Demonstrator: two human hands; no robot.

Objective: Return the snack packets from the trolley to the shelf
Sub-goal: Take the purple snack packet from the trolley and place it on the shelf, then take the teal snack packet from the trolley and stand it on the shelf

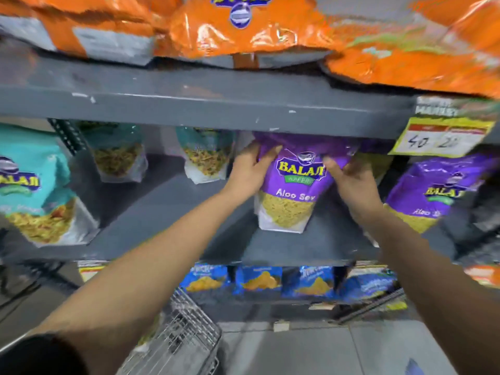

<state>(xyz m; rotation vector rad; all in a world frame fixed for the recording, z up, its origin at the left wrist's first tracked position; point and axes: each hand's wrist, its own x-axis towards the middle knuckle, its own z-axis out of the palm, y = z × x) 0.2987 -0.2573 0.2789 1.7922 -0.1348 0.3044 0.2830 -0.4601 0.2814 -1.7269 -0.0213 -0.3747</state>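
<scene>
A purple Aloo Sev packet (293, 196) stands upright on the grey middle shelf (167, 212). My left hand (250, 169) grips its upper left side and my right hand (351, 182) grips its upper right side. The packet's top reaches under the shelf board above. A second purple Aloo Sev packet (433, 190) stands on the same shelf to the right. The wire trolley (186, 336) shows at the bottom, below my left forearm; its contents are hard to make out.
Teal snack packets (35, 185) (208, 155) stand on the middle shelf to the left. Orange packets (238, 28) fill the upper shelf. Blue packets (259, 280) line the lower shelf. A yellow price tag (441, 136) hangs at the upper shelf's right edge.
</scene>
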